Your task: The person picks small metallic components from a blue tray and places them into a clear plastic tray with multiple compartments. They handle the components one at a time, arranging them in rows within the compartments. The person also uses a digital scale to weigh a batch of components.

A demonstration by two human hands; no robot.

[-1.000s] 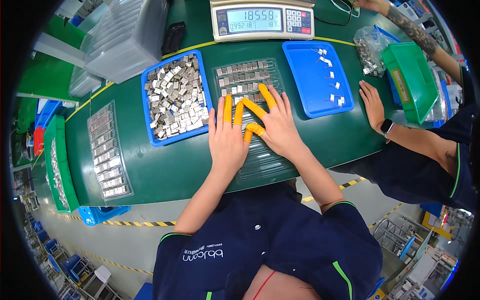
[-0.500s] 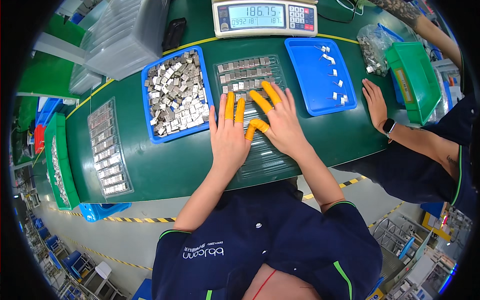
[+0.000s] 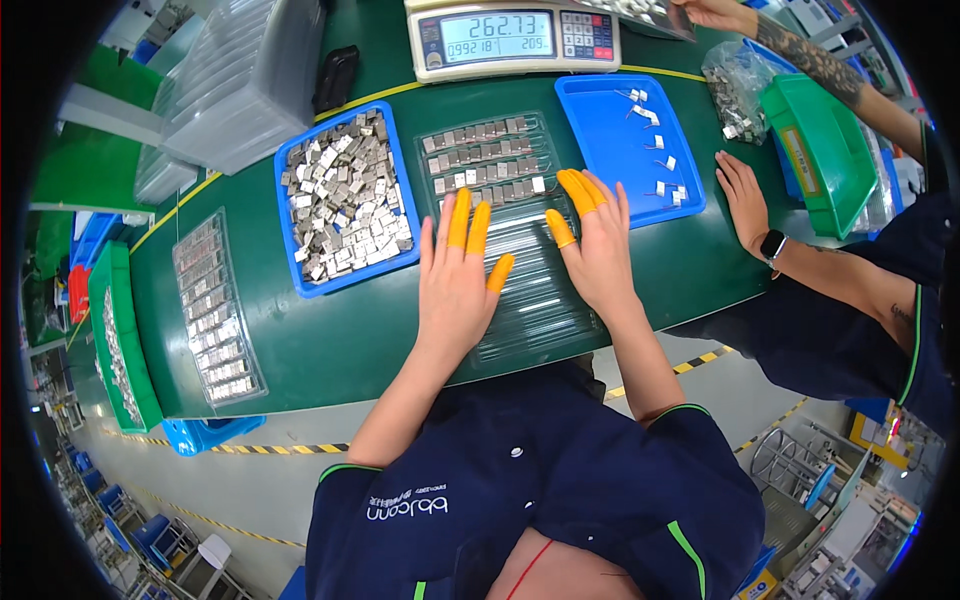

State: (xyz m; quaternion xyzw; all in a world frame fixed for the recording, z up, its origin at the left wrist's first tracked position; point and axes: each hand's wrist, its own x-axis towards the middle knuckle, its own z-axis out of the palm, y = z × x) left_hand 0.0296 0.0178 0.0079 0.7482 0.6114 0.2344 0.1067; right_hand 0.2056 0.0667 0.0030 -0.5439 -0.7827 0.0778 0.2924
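Observation:
Between my hands lies a clear plastic slotted tray, with rows of small silver block-shaped parts in its far slots. My left hand rests at the tray's left side with fingers stretched out, yellow finger cots on the thumb and two fingers. On the tray's right side my right hand is open, also in yellow cots, its fingertips near the end of the lowest filled row. Neither hand holds anything. Just left of the tray, a blue bin is heaped with loose silver parts.
A digital scale stands beyond the tray. Right of it, a co-worker's hand holds a filled clear tray; their other hand rests on the table beside a blue tray. Stacked clear trays stand far left.
My right hand has moved right, away from my left hand and off the lowest filled row. The co-worker's hand now holds a filled tray by the scale, whose reading has changed.

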